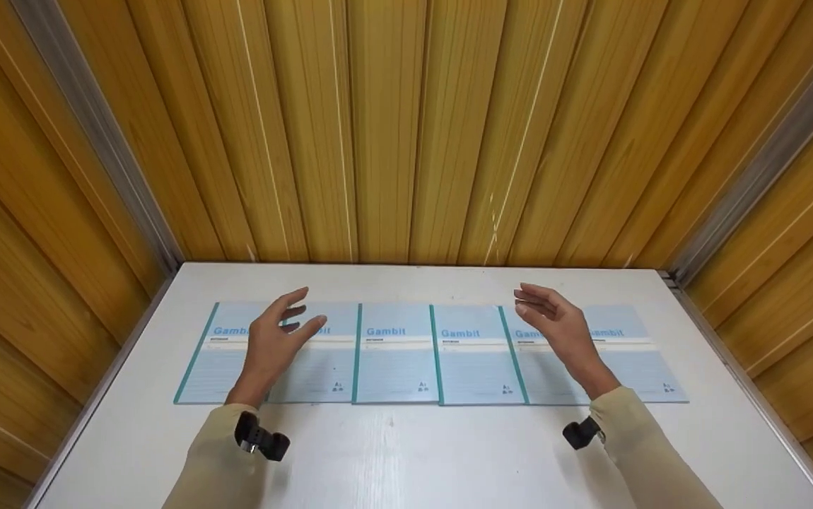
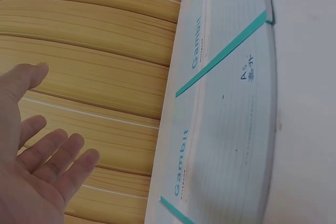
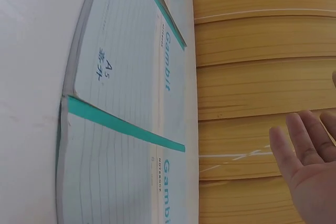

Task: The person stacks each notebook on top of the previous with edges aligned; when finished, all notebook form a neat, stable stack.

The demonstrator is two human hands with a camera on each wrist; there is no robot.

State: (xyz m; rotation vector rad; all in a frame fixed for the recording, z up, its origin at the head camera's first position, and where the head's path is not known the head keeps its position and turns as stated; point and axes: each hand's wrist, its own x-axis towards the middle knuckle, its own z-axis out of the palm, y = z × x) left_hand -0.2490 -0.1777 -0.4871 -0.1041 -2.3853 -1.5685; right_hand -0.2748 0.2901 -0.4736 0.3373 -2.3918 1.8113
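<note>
In the head view we see bright, diffuse light over the row of notebooks (image 1: 396,364), with a soft whitish sheen on the table (image 1: 385,459) on the row's near side. Faint, soft-edged shadows lie there too, beside the left sleeve (image 1: 205,459) and right sleeve (image 1: 650,452). Beyond the row, the wall (image 1: 385,141) reads darker and warmer; we cannot tell whether its thin pale streaks are glare or pattern. Both wrist views look hazier to us, contrast low, the row's near edge visibly bowed and its smallest print soft.
</note>
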